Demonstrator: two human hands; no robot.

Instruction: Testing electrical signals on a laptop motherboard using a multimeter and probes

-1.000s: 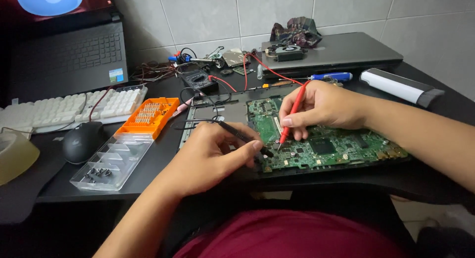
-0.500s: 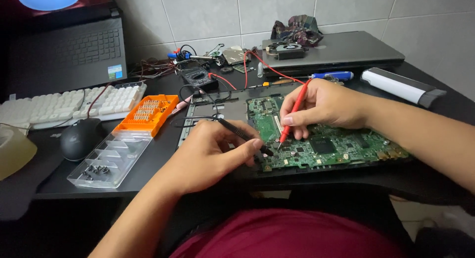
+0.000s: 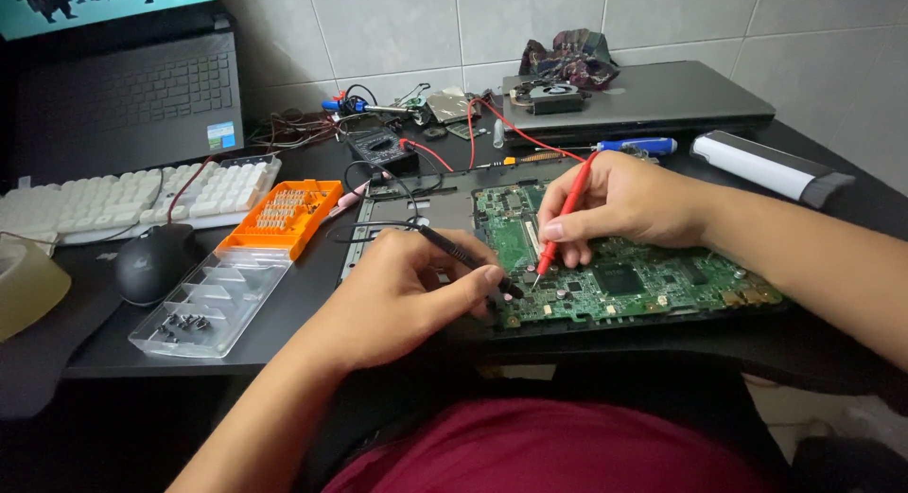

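Fingers of the right hand (image 3: 629,204) are pinched on a slim red probe (image 3: 564,217), the left hand (image 3: 402,290) on a black probe (image 3: 468,260); both tips are set on the green circuit board (image 3: 643,280) mid-desk. Probing looks underway, board's lower-left corner covered, rest untested, casing is already off.

Bare desk strip (image 3: 312,294) between orange bit case (image 3: 281,217) and green circuit board (image 3: 624,275)

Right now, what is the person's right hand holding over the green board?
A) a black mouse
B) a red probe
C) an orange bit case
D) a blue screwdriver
B: the right hand pinches a red probe with its tip down on the green board, while the left hand holds a black probe.
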